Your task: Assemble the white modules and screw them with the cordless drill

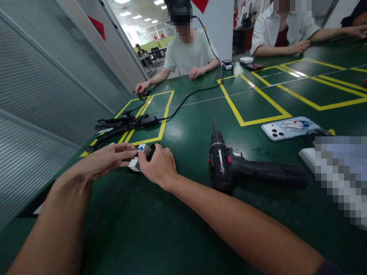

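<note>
A small white-and-black block-like part (134, 164) with a blue patch on top sits low over the green table (183, 236). My left hand (116, 156) pinches its left side between thumb and fingers. Around the right side of the same part, my right hand (159, 164) is closed, thumb at the front. My fingers cover much of the part, so its exact kind cannot be told. To the right of my hands lies a black cordless drill (222, 168) on its side, a thin bit pointing away from me.
Bundled black cables (123, 124) lie beyond my hands, and one cable runs across the table. At right are a phone in a patterned case (289, 128) and a blurred-out white object (338, 179). A person in a light T-shirt (190, 51) sits opposite; another person's white sleeve (262, 34) shows farther right.
</note>
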Demonstrator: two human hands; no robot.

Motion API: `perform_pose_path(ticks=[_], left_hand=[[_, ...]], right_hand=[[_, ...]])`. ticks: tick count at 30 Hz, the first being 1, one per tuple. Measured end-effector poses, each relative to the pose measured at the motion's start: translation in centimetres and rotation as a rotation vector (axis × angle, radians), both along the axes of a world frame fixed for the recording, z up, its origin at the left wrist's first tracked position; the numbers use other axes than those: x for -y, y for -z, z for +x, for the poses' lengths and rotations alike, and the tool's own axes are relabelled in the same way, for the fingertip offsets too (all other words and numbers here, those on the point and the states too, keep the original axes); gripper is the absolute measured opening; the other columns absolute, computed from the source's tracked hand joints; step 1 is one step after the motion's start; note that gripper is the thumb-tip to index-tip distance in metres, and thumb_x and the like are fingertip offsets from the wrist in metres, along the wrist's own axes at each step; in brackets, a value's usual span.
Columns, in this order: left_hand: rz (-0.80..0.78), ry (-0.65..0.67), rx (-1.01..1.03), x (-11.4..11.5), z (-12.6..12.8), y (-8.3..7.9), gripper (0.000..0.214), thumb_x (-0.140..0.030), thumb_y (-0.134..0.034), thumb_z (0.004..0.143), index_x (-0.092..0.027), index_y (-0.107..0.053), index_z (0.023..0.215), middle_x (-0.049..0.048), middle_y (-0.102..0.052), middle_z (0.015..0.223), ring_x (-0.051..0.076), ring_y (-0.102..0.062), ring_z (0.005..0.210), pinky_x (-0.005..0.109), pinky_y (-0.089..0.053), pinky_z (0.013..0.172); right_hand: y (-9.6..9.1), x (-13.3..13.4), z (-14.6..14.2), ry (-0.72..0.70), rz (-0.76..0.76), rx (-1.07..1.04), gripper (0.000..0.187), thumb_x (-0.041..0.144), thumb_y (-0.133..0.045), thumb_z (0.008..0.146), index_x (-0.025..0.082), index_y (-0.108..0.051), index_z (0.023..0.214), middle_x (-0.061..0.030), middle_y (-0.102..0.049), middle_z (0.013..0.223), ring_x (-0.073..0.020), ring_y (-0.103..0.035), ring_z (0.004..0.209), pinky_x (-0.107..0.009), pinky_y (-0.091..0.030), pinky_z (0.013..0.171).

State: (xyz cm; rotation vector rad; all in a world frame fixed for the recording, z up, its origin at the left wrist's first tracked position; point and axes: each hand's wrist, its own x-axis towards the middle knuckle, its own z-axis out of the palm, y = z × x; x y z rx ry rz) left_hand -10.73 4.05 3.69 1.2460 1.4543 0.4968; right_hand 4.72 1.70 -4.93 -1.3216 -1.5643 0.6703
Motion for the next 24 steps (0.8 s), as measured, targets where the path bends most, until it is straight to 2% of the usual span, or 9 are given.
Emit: perform_pose_path(ticks=[2, 4, 7, 10, 12, 14, 18, 22, 24], left_hand=[[0.026, -0.002, -0.007, 0.1, 0.2, -0.1, 0.026, -0.017, -0.066, 0.073, -0.017, -0.061, 0.099, 0.0025, -0.064, 0.094, 0.014, -0.060, 0.082, 0.027, -0.051, 0.073], [0.047, -0.014, -0.005, 0.3, 0.4, -0.4, 0.032, -0.016, -0.066, 0.071, -0.017, -0.061, 0.103, 0.0041, -0.064, 0.100, 0.015, -0.060, 0.086, 0.028, -0.051, 0.074], [0.155, -0.056, 0.009, 0.9, 1.0, -1.1, 0.045, -0.015, -0.066, 0.069, -0.020, -0.057, 0.113, 0.0048, -0.064, 0.103, 0.016, -0.059, 0.085, 0.025, -0.049, 0.070], [0.294, -0.107, 0.076, 1.7, 2.6, -1.7, 0.059, -0.017, -0.066, 0.068, -0.028, -0.050, 0.124, 0.0018, -0.064, 0.099, 0.015, -0.058, 0.080, 0.022, -0.047, 0.064], [0.320, -0.124, 0.187, 2.5, 4.3, -1.5, 0.050, -0.024, -0.061, 0.072, -0.025, -0.052, 0.122, 0.0025, -0.063, 0.100, 0.015, -0.057, 0.075, 0.022, -0.046, 0.060], [0.335, -0.117, 0.286, 3.2, 6.4, -0.9, 0.045, -0.029, -0.055, 0.075, -0.022, -0.054, 0.120, 0.0032, -0.064, 0.095, 0.014, -0.055, 0.068, 0.020, -0.043, 0.051], [0.268, 0.017, 0.482, 4.9, 10.1, 1.3, 0.040, -0.031, -0.051, 0.080, -0.024, -0.050, 0.120, 0.0026, -0.061, 0.096, 0.014, -0.056, 0.072, 0.022, -0.045, 0.059], [0.187, 0.177, 0.472, 7.2, 12.5, 3.4, 0.042, -0.030, -0.053, 0.081, -0.030, -0.046, 0.122, 0.0022, -0.058, 0.101, 0.016, -0.057, 0.079, 0.025, -0.047, 0.065], [0.173, 0.218, 0.490, 8.4, 13.6, 4.0, 0.044, -0.031, -0.054, 0.081, -0.030, -0.045, 0.124, 0.0046, -0.057, 0.109, 0.021, -0.057, 0.090, 0.030, -0.047, 0.071]], right_hand=[[-0.2, 0.3, 0.1, -0.116, -0.066, -0.016, 0.041, 0.034, -0.067, 0.095, 0.005, -0.049, 0.118, -0.0122, -0.050, 0.087, -0.0311, -0.050, 0.081, -0.045, -0.048, 0.075], [-0.4, 0.6, 0.1, -0.155, -0.088, -0.115, 0.047, 0.028, -0.067, 0.096, 0.007, -0.040, 0.128, -0.0118, -0.051, 0.095, -0.0302, -0.052, 0.084, -0.044, -0.049, 0.077], [-1.4, 1.2, 0.2, -0.091, 0.006, -0.269, 0.058, 0.023, -0.069, 0.094, 0.011, -0.032, 0.136, -0.0099, -0.047, 0.110, -0.0277, -0.049, 0.096, -0.039, -0.046, 0.087], [-3.3, 2.2, 0.9, -0.027, 0.142, -0.364, 0.063, 0.020, -0.074, 0.091, 0.015, -0.032, 0.137, -0.0060, -0.043, 0.117, -0.0247, -0.046, 0.102, -0.034, -0.043, 0.092], [-4.7, 2.9, 1.9, 0.007, 0.177, -0.438, 0.057, 0.013, -0.076, 0.089, 0.016, -0.039, 0.132, -0.0029, -0.044, 0.114, -0.0224, -0.045, 0.103, -0.030, -0.042, 0.092], [-5.6, 3.6, 3.5, -0.005, 0.165, -0.482, 0.040, 0.005, -0.072, 0.089, 0.017, -0.050, 0.121, -0.0005, -0.050, 0.104, -0.0205, -0.049, 0.095, -0.026, -0.046, 0.086], [-5.8, 5.5, 8.5, -0.126, 0.134, -0.389, 0.031, 0.005, -0.061, 0.096, 0.016, -0.052, 0.124, -0.0041, -0.049, 0.105, -0.0222, -0.050, 0.095, -0.031, -0.046, 0.088], [-5.3, 8.3, 13.9, -0.340, 0.034, -0.309, 0.038, 0.004, -0.048, 0.099, 0.019, -0.046, 0.133, -0.0045, -0.047, 0.111, -0.0220, -0.048, 0.101, -0.032, -0.047, 0.090], [-5.3, 9.8, 15.9, -0.436, -0.040, -0.358, 0.044, 0.005, -0.045, 0.098, 0.024, -0.042, 0.137, -0.0030, -0.045, 0.114, -0.0215, -0.046, 0.104, -0.034, -0.046, 0.092]])
